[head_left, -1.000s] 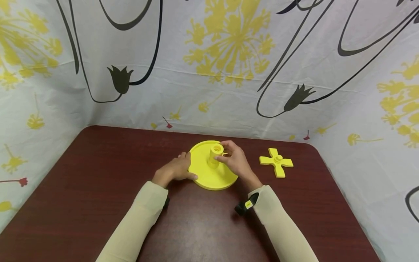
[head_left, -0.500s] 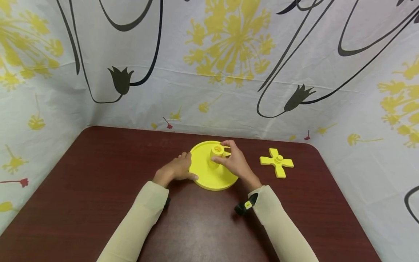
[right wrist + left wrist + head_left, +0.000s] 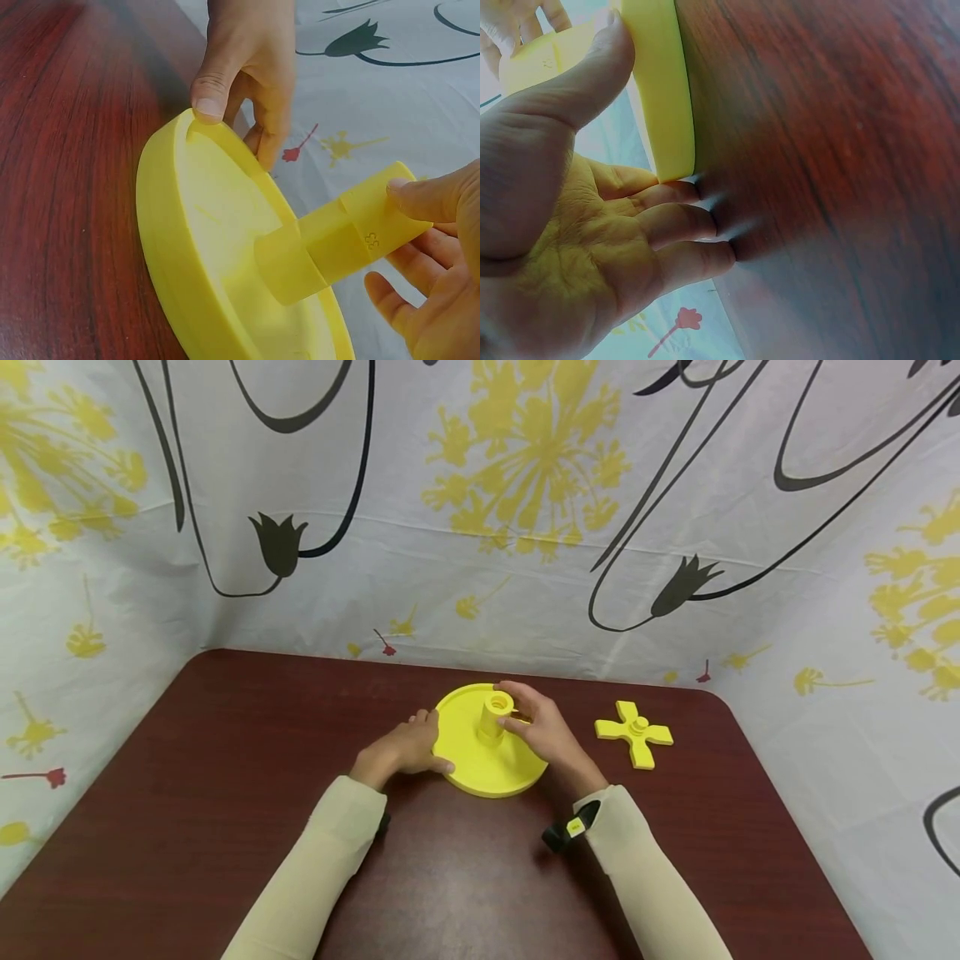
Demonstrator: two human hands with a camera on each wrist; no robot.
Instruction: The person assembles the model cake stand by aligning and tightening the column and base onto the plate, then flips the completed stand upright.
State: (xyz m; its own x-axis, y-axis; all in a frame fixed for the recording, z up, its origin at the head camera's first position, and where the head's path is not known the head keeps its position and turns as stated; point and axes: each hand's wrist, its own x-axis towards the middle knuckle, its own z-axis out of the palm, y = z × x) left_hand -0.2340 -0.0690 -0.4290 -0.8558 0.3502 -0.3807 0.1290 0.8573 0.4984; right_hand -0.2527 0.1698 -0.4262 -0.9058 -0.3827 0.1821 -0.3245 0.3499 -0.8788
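A round yellow tray-like base (image 3: pixel 468 770) with a raised rim lies on the table. Upright at its middle stands a yellow stepped hollow cylinder (image 3: pixel 352 232), marked "33" on its side. My left hand (image 3: pixel 401 747) grips the base's left edge, thumb on the near rim and fingers spread along the outside, as the base wall (image 3: pixel 664 90) shows in the left wrist view. With thumb and fingers my right hand (image 3: pixel 546 731) holds the cylinder's upper section. Its fingertips are partly hidden behind the cylinder in the right wrist view.
To the right of the base lies a yellow cross-shaped piece (image 3: pixel 637 747) with a small round peg at its centre. The dark red wooden table (image 3: pixel 285 710) ends at a printed white cloth (image 3: pixel 420 585) behind and at the sides.
The thumb and fingers of my right hand have shifted a little around the cylinder's top. My left hand, the base and the cross-shaped piece stay in place.
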